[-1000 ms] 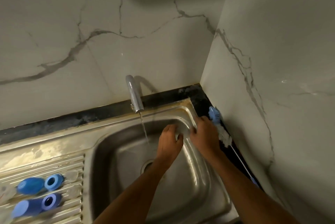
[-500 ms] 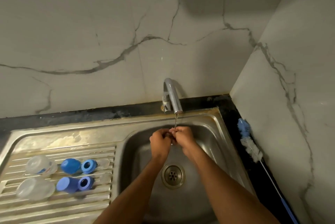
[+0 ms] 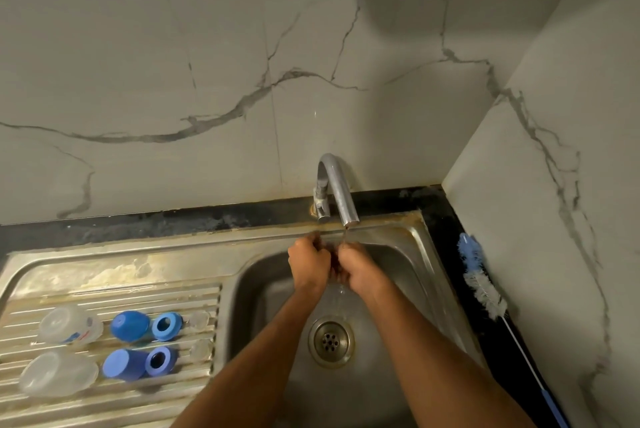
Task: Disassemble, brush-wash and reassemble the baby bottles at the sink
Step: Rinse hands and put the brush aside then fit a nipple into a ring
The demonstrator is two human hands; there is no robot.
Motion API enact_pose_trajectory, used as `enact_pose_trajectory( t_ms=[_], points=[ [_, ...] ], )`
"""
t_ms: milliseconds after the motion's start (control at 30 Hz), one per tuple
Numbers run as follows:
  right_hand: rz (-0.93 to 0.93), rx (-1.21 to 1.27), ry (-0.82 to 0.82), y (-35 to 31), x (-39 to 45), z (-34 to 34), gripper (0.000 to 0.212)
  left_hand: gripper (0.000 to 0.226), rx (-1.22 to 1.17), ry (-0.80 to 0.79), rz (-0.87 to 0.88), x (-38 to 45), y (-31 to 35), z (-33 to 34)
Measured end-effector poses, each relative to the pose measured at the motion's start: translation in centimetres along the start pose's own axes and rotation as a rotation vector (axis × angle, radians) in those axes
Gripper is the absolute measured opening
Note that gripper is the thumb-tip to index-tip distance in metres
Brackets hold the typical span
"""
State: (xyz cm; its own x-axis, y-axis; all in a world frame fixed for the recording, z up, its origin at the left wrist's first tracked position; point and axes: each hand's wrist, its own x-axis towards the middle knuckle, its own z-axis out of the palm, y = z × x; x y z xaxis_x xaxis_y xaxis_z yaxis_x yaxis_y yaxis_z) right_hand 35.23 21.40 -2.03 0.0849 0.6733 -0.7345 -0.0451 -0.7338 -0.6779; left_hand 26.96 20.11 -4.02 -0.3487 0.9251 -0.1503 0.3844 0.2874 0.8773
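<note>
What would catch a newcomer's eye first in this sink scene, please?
Both hands, left hand and right hand, meet with curled fingers under the tap, where a thin stream of water runs. On the drainboard lie two clear bottles, blue caps and blue rings. A brush lies along the right wall.

Both bare forearms reach up from 6 o'clock and converge near centre. The left hand (image 3: 308, 263) and right hand (image 3: 360, 268) meet knuckle to knuckle, fingers curled inward and touching; whether they hold anything cannot be told.
</note>
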Motion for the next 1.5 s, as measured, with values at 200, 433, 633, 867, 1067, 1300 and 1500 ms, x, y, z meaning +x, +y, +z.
enact_pose_trajectory(
  t_ms=[200,433,633,867,1067,1300,1500],
  points=[
    [0.072,0.145,-0.093,-0.6,-0.4,-0.7,0.018,0.022,0.117,0.036,0.092,2.8,1.6,0.6],
    [0.200,0.229,-0.109,-0.6,-0.2,-1.1,0.020,0.016,0.159,0.036,0.142,3.5,1.8,1.1],
    [0.303,0.289,-0.087,-0.8,0.4,-1.1,0.024,0.022,0.213,0.010,0.206,3.5,1.2,1.2],
    [0.247,0.282,-0.129,-0.8,0.2,-1.0,0.019,0.022,0.355,-0.106,0.311,4.0,1.3,0.7],
    [-0.065,-0.030,-0.081,-0.5,-0.5,-0.2,0.019,0.009,0.183,-0.031,-0.064,1.8,-1.2,0.0],
    [-0.426,-0.971,0.188,0.6,-2.2,0.7,0.006,0.008,-0.289,-0.226,-0.591,-1.0,-2.2,-1.9],
    [-0.628,-1.139,0.298,2.1,-5.8,1.2,0.009,0.017,0.040,-0.184,-0.361,-3.5,-1.9,-3.7]
  ],
)
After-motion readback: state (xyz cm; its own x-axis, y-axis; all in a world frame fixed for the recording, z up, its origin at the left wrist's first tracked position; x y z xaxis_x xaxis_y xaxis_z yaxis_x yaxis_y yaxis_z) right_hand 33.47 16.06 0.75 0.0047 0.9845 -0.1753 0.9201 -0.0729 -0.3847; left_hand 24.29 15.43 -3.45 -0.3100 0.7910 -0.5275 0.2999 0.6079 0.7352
